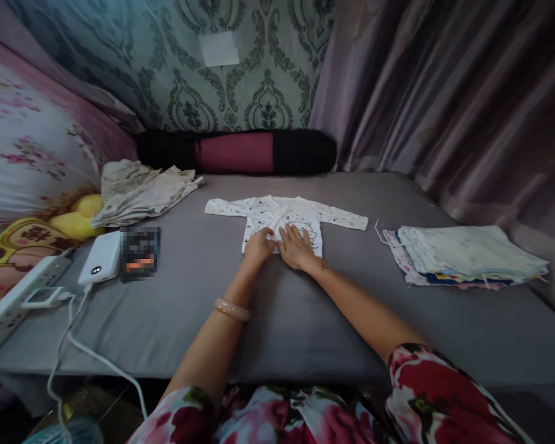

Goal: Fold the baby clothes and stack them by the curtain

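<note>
In the head view, the shirt (284,216) is lying spread on the grey sheet (351,320), and I'm seeing its neck pointing away from the person, its hem facing them. Its long axis is running crosswise, from one sleeve end to the other, with the right sleeve's end sitting slightly nearer the person than the left one's. Both sleeves are reaching out to the sides.

The left hand (259,246) is touching the shirt's lower front, left of its middle; its fingers are bending inward, and I cannot tell whether they are pinching any cloth. The right hand (298,250) is resting palm down on the lower front, just beside the other, its fingers reaching forward with narrow gaps and gripping nothing. A pale bangle (232,309) is circling the left wrist.

Beyond the shirt, a black and maroon roll (235,152) is lying along the wall. To the shirt's right, well apart, a folded pile (462,250) is resting flat. To its left and farther back, rumpled cloths (143,191) are lying in a heap. Nearer the person on that left side, a white power bank (100,256) is sitting beside a blurred item (140,253), with a power strip (23,293) farther left.
</note>
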`<state>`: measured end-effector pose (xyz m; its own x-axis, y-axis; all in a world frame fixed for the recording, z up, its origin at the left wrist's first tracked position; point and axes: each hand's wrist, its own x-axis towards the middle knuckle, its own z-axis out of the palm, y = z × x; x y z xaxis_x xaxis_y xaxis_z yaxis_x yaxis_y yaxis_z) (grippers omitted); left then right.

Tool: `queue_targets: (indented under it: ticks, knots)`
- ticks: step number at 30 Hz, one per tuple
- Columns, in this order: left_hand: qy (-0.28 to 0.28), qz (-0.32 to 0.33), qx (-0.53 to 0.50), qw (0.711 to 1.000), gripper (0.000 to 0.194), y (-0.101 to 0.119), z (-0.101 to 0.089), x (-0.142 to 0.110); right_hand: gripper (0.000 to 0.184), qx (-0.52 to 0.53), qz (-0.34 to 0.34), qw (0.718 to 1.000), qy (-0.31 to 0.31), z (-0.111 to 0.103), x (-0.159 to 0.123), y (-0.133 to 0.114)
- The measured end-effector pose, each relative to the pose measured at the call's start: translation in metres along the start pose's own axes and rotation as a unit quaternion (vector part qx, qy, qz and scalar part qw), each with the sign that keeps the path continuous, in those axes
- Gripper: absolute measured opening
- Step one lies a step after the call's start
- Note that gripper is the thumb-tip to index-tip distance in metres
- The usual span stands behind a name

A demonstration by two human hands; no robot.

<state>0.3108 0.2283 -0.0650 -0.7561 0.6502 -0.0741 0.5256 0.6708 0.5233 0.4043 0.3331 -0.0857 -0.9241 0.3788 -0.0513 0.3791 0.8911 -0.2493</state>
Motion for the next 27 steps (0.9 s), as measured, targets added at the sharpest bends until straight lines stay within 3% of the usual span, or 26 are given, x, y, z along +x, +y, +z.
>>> queue_targets:
  ticks: [4,8,13,15,21,27]
  knots:
    - [-0.003,0.005,0.033,0.999,0.028,0.000,0.002,0.008,0.060,0.027,-0.062,0.998,-0.004,-0.004,-0.026,0.002]
    - [0.043,0.037,0.090,0.994,0.029,0.008,0.009,0.016,0.040,0.110,-0.089,0.990,0.007,-0.022,-0.024,0.021]
    - [0.055,0.122,0.103,0.986,0.029,0.019,0.017,0.021,0.030,0.137,0.057,0.977,0.156,-0.041,0.006,0.077]
    - [0.049,0.148,0.097,0.983,0.026,0.019,0.019,0.025,0.028,0.116,0.123,0.969,0.180,-0.044,0.012,0.103]
    - [0.031,0.207,0.105,0.972,0.023,0.024,0.024,0.042,0.031,0.041,0.231,0.955,0.183,-0.055,0.003,0.168]
    - [-0.014,0.292,0.079,0.953,0.024,0.054,0.031,0.066,0.034,-0.010,0.295,0.943,0.153,-0.064,-0.003,0.202]
